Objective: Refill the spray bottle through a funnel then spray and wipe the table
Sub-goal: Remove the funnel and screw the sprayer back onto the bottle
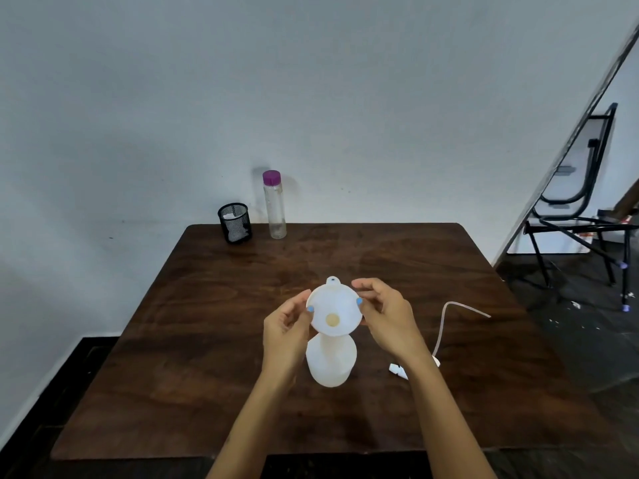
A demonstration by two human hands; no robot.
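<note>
While both hands (287, 326) (387, 316) pinch its rim, round translucent funnel (333, 314) tops bottle (331, 361)

I see two bare forearms coming up from the bottom edge, no sleeves anywhere in view, no watch, no bracelet, no rings that I can make out. Left hand (288, 331) and right hand (387, 318) both slim, fingers long. Nails painted light blue; I can pick out the polish on one left fingertip and one right fingertip, the other nails are turned away or too blurred to tell. No gloves, no tape, no markings on either wrist. Upper arms and clothing fall outside the frame.
</note>
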